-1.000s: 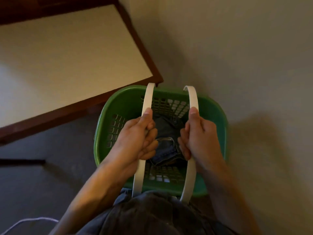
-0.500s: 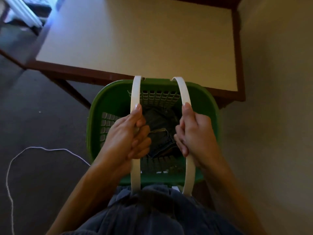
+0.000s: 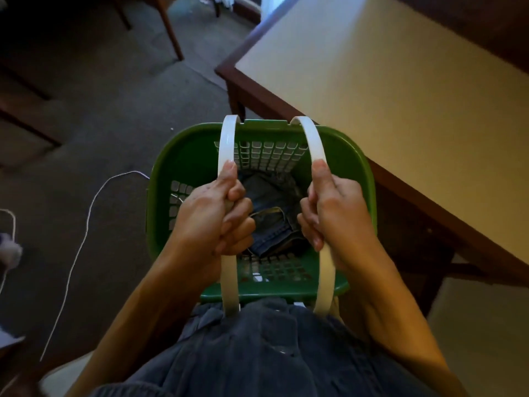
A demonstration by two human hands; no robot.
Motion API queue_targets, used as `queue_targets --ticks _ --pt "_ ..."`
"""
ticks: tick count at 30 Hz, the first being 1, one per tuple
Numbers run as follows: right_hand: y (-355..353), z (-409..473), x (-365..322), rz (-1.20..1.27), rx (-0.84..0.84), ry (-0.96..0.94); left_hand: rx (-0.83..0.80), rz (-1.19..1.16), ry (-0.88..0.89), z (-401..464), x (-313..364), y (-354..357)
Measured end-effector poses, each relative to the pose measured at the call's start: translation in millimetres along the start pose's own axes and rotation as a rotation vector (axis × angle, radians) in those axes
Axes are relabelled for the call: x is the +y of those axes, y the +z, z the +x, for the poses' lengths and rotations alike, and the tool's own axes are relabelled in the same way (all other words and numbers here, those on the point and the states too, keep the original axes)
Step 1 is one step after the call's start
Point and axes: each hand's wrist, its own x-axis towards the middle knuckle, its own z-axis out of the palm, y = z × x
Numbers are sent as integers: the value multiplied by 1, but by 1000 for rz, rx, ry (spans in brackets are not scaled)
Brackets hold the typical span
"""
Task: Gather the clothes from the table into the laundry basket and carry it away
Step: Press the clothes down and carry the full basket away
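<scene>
A green laundry basket [image 3: 186, 144] hangs in front of my body, held by its two white strap handles. My left hand [image 3: 211, 216] grips the left handle [image 3: 227, 138], thumb lying along the strap. My right hand [image 3: 335, 213] grips the right handle [image 3: 310, 138] the same way. Folded blue denim clothes [image 3: 272, 224] lie at the bottom of the basket between my hands. The table [image 3: 386, 81], cream-topped with a dark wood frame, stands to the right of the basket with nothing on the part I see.
Dark carpet covers the floor to the left. A white cord [image 3: 86, 219] trails across it in a loop. Wooden furniture legs [image 3: 169, 30] stand at the top left. The table's corner [image 3: 226, 67] juts out just beyond the basket.
The view has swung left: the table, earlier ahead of the basket, now lies to its right, and more carpet and the cord show. Both hands keep their grip on the handles.
</scene>
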Motion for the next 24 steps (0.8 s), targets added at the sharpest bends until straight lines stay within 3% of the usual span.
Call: queue_targets --ticks 12,24 --pt "130 114 -54 -71 -363 5 268 -246 256 12 100 -87" --pt "253 265 -117 -92 -513 5 441 -310 340 82 242 -153"
